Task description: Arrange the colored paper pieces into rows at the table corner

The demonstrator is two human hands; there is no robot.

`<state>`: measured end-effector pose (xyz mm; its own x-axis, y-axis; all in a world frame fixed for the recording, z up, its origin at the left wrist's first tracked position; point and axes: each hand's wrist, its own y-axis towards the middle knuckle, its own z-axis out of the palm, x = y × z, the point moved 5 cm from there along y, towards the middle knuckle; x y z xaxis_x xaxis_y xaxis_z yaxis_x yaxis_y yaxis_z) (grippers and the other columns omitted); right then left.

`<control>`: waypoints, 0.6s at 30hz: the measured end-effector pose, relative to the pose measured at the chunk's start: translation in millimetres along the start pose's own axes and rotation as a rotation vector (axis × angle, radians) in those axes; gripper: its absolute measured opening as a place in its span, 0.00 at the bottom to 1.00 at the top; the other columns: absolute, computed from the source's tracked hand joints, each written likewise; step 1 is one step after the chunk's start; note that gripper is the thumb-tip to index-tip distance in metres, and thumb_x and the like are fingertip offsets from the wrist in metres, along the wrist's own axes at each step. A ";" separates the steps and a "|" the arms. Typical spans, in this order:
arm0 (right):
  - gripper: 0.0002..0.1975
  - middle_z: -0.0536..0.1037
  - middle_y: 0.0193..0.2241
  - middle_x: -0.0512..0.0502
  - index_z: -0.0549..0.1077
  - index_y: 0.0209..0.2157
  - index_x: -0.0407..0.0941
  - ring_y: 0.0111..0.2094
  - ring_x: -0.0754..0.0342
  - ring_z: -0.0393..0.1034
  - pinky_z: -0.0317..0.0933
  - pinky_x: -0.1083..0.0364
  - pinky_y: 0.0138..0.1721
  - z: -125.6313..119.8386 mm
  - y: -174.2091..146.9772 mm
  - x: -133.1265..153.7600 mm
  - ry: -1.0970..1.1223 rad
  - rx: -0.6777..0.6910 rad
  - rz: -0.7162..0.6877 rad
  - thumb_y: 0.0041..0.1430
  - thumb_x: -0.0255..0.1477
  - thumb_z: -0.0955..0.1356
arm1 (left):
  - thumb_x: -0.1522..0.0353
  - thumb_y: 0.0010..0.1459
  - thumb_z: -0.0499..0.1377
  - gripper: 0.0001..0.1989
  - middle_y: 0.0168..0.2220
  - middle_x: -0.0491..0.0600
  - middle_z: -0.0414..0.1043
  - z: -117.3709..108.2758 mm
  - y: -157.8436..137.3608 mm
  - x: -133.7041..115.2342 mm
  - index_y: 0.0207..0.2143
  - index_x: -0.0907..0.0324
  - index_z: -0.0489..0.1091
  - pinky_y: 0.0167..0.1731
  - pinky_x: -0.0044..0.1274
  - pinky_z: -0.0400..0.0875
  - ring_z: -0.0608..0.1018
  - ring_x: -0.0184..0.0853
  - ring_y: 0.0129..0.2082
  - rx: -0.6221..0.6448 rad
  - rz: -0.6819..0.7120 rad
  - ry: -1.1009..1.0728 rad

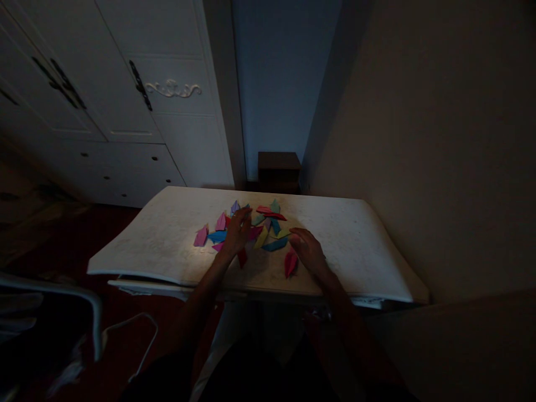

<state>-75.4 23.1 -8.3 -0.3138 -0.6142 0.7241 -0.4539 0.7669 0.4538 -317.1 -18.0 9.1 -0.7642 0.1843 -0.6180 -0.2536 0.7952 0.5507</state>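
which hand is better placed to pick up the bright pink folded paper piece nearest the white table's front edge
Probably the right hand: it is close to the bright pink folded paper piece, while the left hand is farther off, over other coloured folded papers.

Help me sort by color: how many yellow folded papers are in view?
2 visible: one yellow folded paper to the right of the left hand, another yellow folded paper close to the right hand. More may be hidden under either hand.
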 end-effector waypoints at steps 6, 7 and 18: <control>0.30 0.70 0.55 0.36 0.71 0.54 0.46 0.58 0.42 0.62 0.57 0.42 0.58 8.2 -38.1 2.7 -0.182 0.318 -0.299 0.55 0.48 0.70 | 0.61 0.64 0.52 0.20 0.58 0.58 0.66 -3.5 -21.0 -3.4 0.54 0.60 0.67 0.59 0.41 0.62 0.64 0.45 0.62 0.318 0.221 0.153; 0.29 0.71 0.55 0.36 0.72 0.54 0.46 0.57 0.42 0.62 0.57 0.41 0.58 9.6 -40.2 2.8 -0.212 0.331 -0.319 0.55 0.46 0.70 | 0.61 0.62 0.54 0.20 0.58 0.58 0.66 -0.2 -25.4 -2.9 0.54 0.60 0.67 0.59 0.42 0.61 0.62 0.46 0.63 0.363 0.248 0.198; 0.28 0.67 0.57 0.38 0.67 0.58 0.49 0.58 0.43 0.60 0.58 0.41 0.58 13.3 -30.8 5.1 -0.131 0.290 -0.217 0.58 0.41 0.70 | 0.73 0.58 0.57 0.21 0.62 0.56 0.60 8.8 -52.1 14.0 0.54 0.52 0.71 0.60 0.47 0.55 0.58 0.50 0.65 0.479 0.390 0.362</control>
<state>-74.1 -6.1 -25.5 -0.2798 -0.7895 0.5463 -0.7324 0.5434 0.4102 -309.3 -51.8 -33.1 -0.9162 0.3695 -0.1551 0.3030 0.8920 0.3354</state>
